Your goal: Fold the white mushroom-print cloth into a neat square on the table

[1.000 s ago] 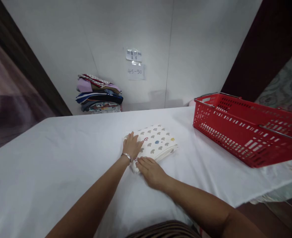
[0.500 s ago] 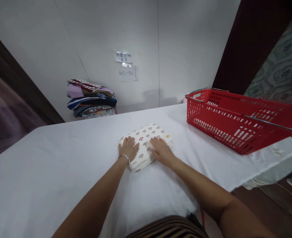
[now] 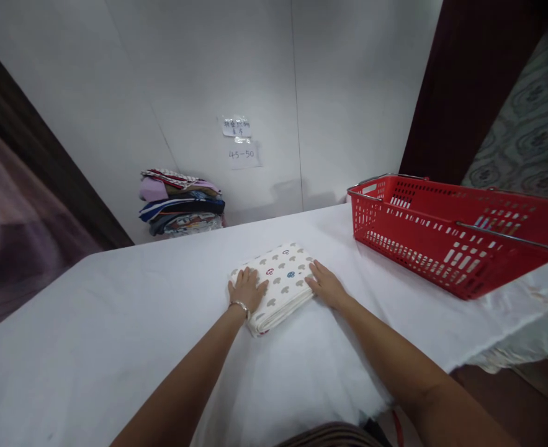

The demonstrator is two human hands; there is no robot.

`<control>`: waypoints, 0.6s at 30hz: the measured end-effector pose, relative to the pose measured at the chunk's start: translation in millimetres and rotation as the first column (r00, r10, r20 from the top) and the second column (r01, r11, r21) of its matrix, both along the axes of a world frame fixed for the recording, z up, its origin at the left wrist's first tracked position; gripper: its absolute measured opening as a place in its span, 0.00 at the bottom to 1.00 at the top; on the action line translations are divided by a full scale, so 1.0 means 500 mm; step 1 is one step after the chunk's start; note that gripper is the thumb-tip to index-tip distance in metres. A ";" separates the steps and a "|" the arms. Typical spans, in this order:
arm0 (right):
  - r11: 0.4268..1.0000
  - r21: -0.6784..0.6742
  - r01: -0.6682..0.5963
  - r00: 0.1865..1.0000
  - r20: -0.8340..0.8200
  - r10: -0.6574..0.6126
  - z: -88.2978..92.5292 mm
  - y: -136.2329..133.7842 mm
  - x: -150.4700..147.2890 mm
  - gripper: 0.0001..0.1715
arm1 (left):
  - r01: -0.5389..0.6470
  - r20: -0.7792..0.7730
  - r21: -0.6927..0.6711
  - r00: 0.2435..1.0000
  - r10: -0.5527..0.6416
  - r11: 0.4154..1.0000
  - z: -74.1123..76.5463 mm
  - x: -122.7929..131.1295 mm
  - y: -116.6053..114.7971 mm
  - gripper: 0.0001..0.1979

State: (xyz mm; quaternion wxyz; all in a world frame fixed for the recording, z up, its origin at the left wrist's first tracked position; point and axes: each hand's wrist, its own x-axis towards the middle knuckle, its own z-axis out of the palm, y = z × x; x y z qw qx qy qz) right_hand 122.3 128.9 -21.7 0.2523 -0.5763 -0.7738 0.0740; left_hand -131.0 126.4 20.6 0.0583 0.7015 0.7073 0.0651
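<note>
A folded white cloth with grey, red and blue prints lies in a thick, flat bundle on the white-covered table. My left hand, with a bracelet at its wrist, rests on the bundle's left side with the fingers spread. At the right edge of the cloth lies my right hand, its fingers stretched out and touching the side. Neither hand grips the bundle.
A red plastic basket with metal handles stands on the table at the right. Folded clothes are stacked at the back left by the wall. Two paper notes hang on the wall.
My right hand has slid right, from the top of the cloth to its right edge, uncovering a blue print. The left hand stays on the left side. The view has tilted slightly.
</note>
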 end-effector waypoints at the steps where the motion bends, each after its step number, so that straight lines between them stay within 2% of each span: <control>1: 1.000 0.007 -0.001 1.000 -0.002 0.001 -0.001 0.001 0.001 0.35 | 0.029 0.009 0.018 1.000 -0.029 0.999 0.003 0.004 -0.011 0.31; 5: 0.999 0.038 -0.011 1.000 -0.022 0.011 -0.007 0.003 0.003 0.33 | 0.201 0.026 0.094 0.979 -0.204 0.975 -0.010 0.016 -0.063 0.30; 8: 0.999 0.050 -0.018 0.997 -0.078 0.021 -0.014 0.003 0.005 0.32 | 0.206 0.046 0.088 0.977 -0.210 0.975 -0.030 0.018 -0.083 0.29; 11: 0.999 0.032 -0.017 0.974 -0.224 0.023 -0.017 0.006 0.009 0.32 | 0.201 0.087 0.126 0.973 -0.212 0.972 -0.039 0.015 -0.087 0.27; 13: 1.000 -0.010 -0.011 0.926 -0.378 0.007 -0.011 0.011 0.013 0.32 | 0.175 0.144 0.168 0.969 -0.200 0.970 -0.043 0.012 -0.089 0.24; 15: 0.991 -0.132 0.015 0.866 -0.494 -0.079 0.003 0.019 0.019 0.32 | 0.097 0.223 0.232 0.963 -0.150 0.968 -0.050 0.008 -0.095 0.23; 18: 0.936 -0.349 0.055 0.834 -0.499 -0.235 0.036 0.036 0.029 0.32 | -0.051 0.366 0.338 0.927 -0.081 0.940 -0.063 -0.004 -0.112 0.24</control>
